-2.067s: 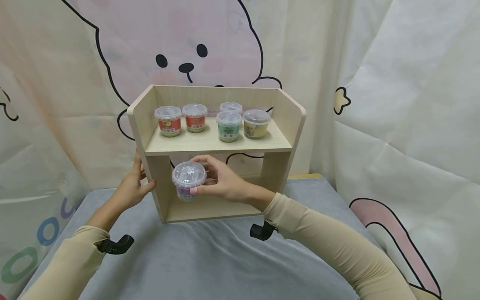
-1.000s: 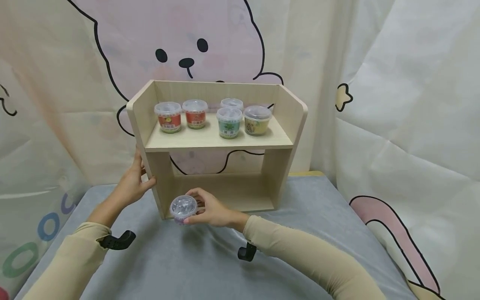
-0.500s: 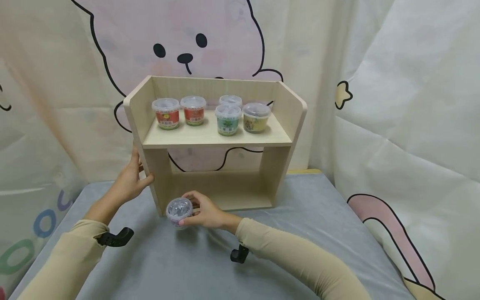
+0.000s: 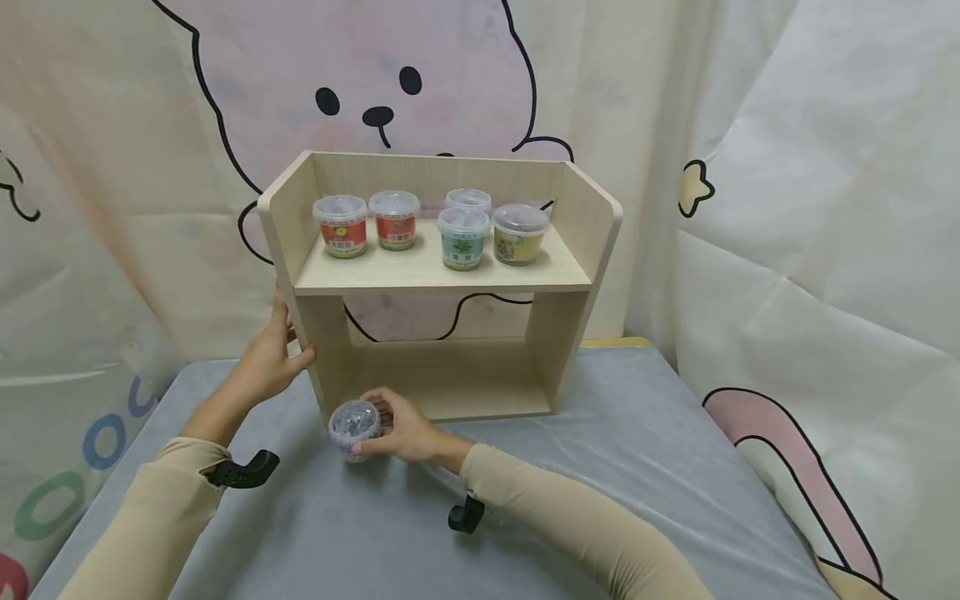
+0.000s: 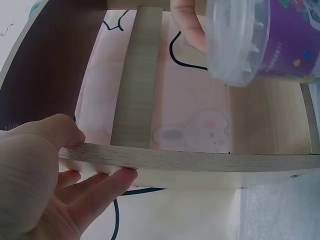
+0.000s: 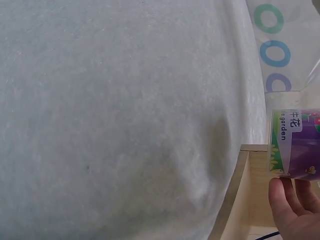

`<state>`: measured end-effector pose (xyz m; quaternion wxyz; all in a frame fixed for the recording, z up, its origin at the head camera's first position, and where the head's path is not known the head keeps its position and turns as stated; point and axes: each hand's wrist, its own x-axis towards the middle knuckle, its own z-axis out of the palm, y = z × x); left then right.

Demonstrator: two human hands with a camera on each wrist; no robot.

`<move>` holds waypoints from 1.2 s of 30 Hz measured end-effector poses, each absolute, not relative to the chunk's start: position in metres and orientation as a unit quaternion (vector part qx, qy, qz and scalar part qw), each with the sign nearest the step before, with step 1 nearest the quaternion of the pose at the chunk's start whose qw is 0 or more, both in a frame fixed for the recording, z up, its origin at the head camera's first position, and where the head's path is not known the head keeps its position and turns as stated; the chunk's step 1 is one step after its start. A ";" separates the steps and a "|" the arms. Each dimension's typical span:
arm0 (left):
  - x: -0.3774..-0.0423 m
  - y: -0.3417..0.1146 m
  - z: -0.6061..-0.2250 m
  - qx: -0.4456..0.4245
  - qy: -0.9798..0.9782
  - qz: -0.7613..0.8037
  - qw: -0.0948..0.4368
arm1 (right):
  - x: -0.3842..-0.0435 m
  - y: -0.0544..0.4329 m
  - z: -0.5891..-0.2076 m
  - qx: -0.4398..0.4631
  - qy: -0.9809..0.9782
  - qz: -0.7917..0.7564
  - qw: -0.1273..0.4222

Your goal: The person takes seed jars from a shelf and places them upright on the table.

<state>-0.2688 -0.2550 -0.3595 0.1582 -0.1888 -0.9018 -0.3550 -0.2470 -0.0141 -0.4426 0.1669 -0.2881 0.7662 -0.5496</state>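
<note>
Shelf (image 4: 442,290), one; left hand (image 4: 264,364) clamped on its left side. Purple cup (image 4: 354,421), one, before the shelf's lower left corner, pinched by the right hand (image 4: 405,429); crinkled matter shows through its lid. Upper tier (image 4: 420,262), all lidded, contents unclear: two red cups (image 4: 342,229), one green cup (image 4: 462,242), one rear cup (image 4: 468,197), one yellow cup (image 4: 520,237).
</note>
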 end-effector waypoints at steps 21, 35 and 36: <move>-0.271 -0.255 -0.358 -0.205 -0.895 -0.358 0.168 | -0.245 -0.033 -0.460 -0.261 0.790 -0.531 0.163; -0.272 -0.255 -0.360 -0.204 -0.894 -0.367 0.158 | -0.247 -0.044 -0.466 -0.251 0.811 -0.501 0.168; -0.271 -0.255 -0.360 -0.204 -0.894 -0.367 0.157 | -0.247 -0.044 -0.467 -0.249 0.814 -0.498 0.165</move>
